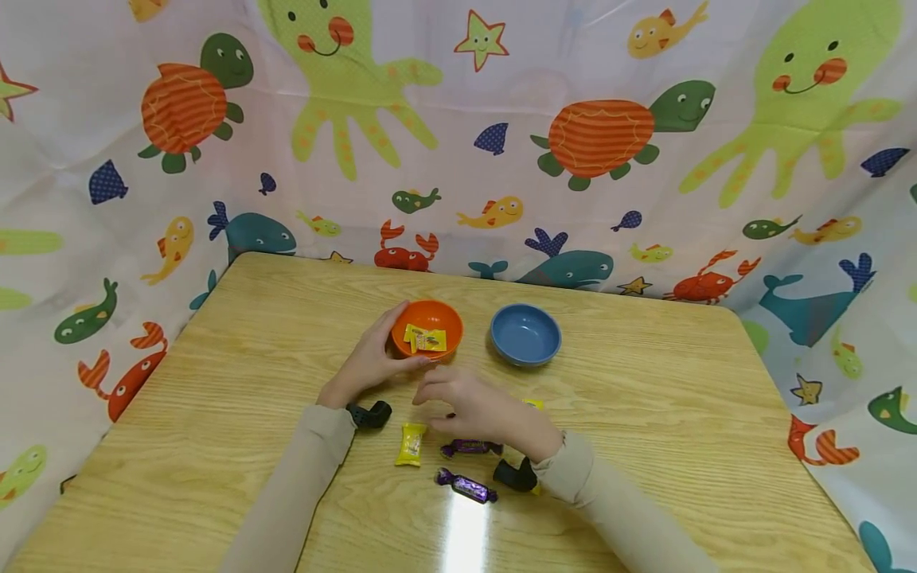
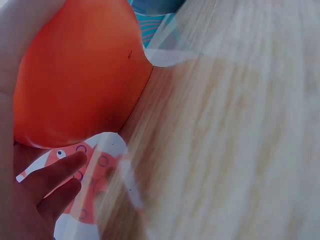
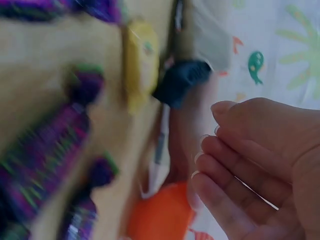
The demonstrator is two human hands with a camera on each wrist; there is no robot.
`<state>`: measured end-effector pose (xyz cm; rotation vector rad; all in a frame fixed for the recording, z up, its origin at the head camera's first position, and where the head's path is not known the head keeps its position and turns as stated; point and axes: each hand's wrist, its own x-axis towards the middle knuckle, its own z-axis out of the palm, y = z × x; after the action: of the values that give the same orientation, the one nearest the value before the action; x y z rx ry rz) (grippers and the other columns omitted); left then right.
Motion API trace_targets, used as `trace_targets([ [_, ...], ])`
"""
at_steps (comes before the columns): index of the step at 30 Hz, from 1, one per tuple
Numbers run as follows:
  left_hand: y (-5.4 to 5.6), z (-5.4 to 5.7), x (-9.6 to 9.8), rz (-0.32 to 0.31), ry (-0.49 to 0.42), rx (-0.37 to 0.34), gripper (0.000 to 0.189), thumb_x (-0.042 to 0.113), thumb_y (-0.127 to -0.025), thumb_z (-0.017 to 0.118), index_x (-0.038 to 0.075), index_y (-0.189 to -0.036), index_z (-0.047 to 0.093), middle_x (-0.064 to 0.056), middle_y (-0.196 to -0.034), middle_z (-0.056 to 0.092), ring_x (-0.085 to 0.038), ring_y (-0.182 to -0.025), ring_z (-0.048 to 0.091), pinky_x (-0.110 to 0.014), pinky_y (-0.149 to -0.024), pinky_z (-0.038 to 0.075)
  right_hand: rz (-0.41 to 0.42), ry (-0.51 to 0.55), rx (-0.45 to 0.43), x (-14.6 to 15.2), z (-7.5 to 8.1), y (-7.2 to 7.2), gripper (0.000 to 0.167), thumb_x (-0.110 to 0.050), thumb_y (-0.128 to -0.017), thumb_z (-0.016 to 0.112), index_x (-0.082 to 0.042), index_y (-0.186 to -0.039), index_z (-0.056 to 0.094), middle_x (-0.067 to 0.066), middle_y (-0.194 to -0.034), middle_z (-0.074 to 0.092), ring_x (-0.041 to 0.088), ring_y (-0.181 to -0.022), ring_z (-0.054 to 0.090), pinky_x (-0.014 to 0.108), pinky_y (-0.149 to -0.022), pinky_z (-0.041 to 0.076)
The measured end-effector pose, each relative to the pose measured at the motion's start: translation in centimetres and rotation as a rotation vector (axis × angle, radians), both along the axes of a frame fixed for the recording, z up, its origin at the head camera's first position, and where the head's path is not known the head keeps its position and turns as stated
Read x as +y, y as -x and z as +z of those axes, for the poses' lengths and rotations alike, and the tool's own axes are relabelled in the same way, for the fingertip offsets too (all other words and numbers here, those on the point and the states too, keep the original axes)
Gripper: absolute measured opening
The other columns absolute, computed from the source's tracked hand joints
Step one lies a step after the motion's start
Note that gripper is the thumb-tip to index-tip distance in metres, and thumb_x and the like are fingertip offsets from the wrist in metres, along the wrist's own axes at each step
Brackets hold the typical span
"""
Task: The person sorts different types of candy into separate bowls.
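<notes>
One left hand (image 1: pixel 370 360), fingers curled, holds the orange bowl (image 1: pixel 430 313), best kept steady; empty right hand (image 1: pixel 473 404) beside it, fingers loosely bent.

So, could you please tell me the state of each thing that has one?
Orange bowl: upright, holding overlapping yellow packets
Blue bowl: upright, untouched
Loose yellow packets: wrapped, some partly hidden
Purple candies: wrapped, ends twisted
Left hand: gripping orange bowl
Right hand: loosely bent, holding nothing
</notes>
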<state>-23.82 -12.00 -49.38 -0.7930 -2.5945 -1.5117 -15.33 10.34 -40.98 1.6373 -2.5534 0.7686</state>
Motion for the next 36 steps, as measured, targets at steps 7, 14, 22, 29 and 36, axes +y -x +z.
trace_targets([
  [7,0.0,0.2,0.1,0.023,0.031,-0.012,0.104,0.050,-0.079,0.081,0.012,-0.158,0.024,-0.006,-0.158,0.031,-0.029,-0.142,0.033,-0.056,-0.115,0.027,0.075,-0.034,0.005,-0.5,-1.4,-1.3,0.025,-0.001,-0.081,0.076,-0.003,-0.106,0.072,0.004,-0.105,0.065,0.013,-0.097,0.060,0.017,-0.091,0.047],
  [14,-0.1,0.3,0.2,0.034,0.037,-0.020,0.104,0.047,-0.079,0.082,0.012,-0.158,0.024,-0.005,-0.159,0.030,-0.027,-0.143,0.032,-0.055,-0.115,0.026,0.098,-0.106,-0.018,-1.0,-1.9,-2.0,0.027,0.002,-0.084,0.068,-0.006,-0.109,0.070,0.004,-0.113,0.063,0.012,-0.106,0.057,0.016,-0.097,0.043],
  [22,-0.1,0.5,0.2,0.033,0.045,-0.027,0.104,0.050,-0.079,0.081,0.012,-0.158,0.024,-0.007,-0.159,0.030,-0.029,-0.143,0.032,-0.056,-0.115,0.026,0.098,-0.179,-0.025,-1.5,-2.6,-1.9,0.028,0.004,-0.085,0.067,-0.007,-0.110,0.071,0.001,-0.112,0.064,0.011,-0.107,0.055,0.014,-0.097,0.041],
  [29,-0.1,0.3,0.2,0.038,0.046,-0.033,0.106,0.054,-0.078,0.080,0.014,-0.158,0.024,-0.004,-0.158,0.032,-0.027,-0.142,0.033,-0.055,-0.114,0.028,0.082,-0.197,-0.026,-1.4,-3.1,-1.9,0.028,0.004,-0.083,0.070,-0.010,-0.107,0.072,-0.003,-0.106,0.063,0.007,-0.101,0.053,0.012,-0.091,0.042],
  [36,-0.1,0.2,0.1,0.031,0.040,-0.030,0.105,0.053,-0.079,0.080,0.013,-0.158,0.024,-0.005,-0.158,0.032,-0.027,-0.142,0.034,-0.055,-0.115,0.027,0.049,-0.203,-0.060,-1.5,-3.0,-1.7,0.026,0.002,-0.081,0.072,-0.010,-0.105,0.072,-0.001,-0.104,0.063,0.007,-0.100,0.055,0.012,-0.090,0.043],
])
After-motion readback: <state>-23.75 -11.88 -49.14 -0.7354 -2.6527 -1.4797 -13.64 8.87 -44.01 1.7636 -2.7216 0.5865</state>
